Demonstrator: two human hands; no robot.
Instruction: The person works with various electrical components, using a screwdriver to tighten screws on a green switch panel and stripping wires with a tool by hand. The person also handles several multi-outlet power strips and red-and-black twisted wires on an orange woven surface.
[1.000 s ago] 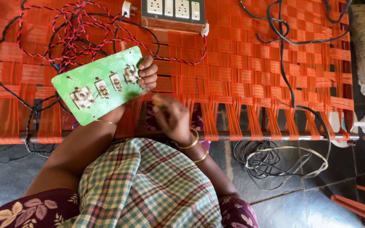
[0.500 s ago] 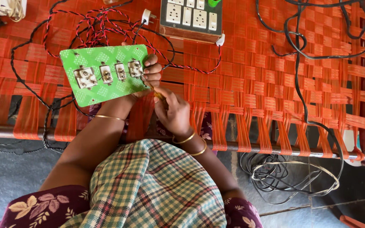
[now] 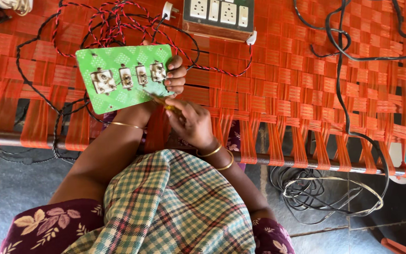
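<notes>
— Where's the board?
— Green board (image 3: 118,77), upper left of the frame, gripped at its right edge by the left hand (image 3: 175,77).
— The right hand (image 3: 191,122)?
— Centre, pinching a yellow screwdriver (image 3: 158,100) against the board's lower edge, over the orange cot (image 3: 306,94).

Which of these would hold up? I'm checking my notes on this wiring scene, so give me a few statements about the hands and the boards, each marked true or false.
1. The left hand holds the green panel by its right edge. True.
2. The green panel carries four switch or socket backs in a row. True.
3. The right hand is empty. False: it grips a slim yellow-handled tool whose tip meets the panel's lower edge.
4. The wooden switch box lies on the floor. False: it rests on the orange woven cot, at its far side.
5. Red-and-black twisted wire lies on the cot beyond the panel. True.
</notes>
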